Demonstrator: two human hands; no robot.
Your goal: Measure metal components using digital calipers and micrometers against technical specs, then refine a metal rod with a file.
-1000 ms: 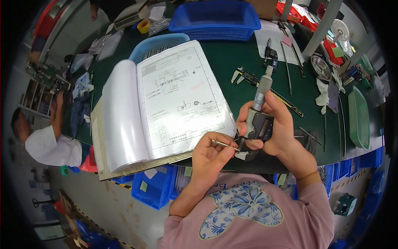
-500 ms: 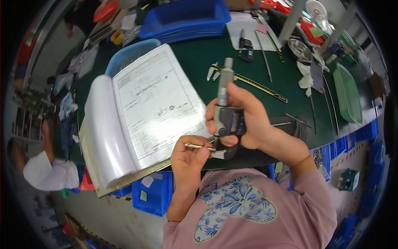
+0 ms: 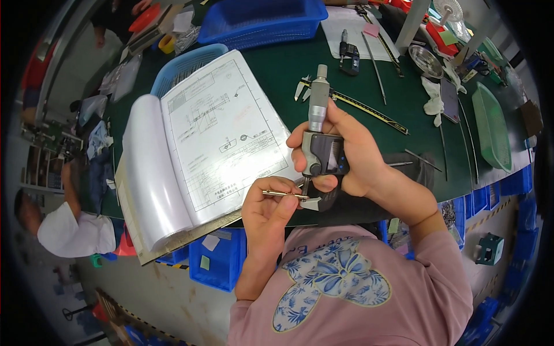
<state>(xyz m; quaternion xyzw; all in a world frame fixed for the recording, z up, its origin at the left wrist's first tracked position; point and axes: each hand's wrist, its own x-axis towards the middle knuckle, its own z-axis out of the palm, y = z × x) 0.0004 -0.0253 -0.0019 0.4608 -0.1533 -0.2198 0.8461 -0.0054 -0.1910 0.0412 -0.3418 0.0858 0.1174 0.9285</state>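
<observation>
My left hand [image 3: 266, 209] pinches a thin metal pin [image 3: 277, 193] between thumb and fingers. The pin lies roughly level, its right end between the jaws of a digital micrometer [image 3: 324, 154]; whether both jaws touch it I cannot tell. My right hand [image 3: 355, 144] is closed around the micrometer, whose grey thimble points away from me. Just left of both hands, an open binder [image 3: 231, 135] shows a technical drawing in a clear sleeve. Beyond the micrometer lies a caliper [image 3: 366, 114] with a black and yellow beam.
A light blue basket [image 3: 173, 72] stands behind the binder, a large blue bin [image 3: 262, 26] farther back. Another micrometer [image 3: 348, 55] and a long rod [image 3: 374, 66] lie at the back. On the right are a metal bowl [image 3: 426, 60] and green basket [image 3: 491, 127]. A co-worker [image 3: 78, 228] sits at left.
The whole view has shifted slightly. The micrometer now stands more upright. My hands keep their hold, with the pin's end still at the jaws.
</observation>
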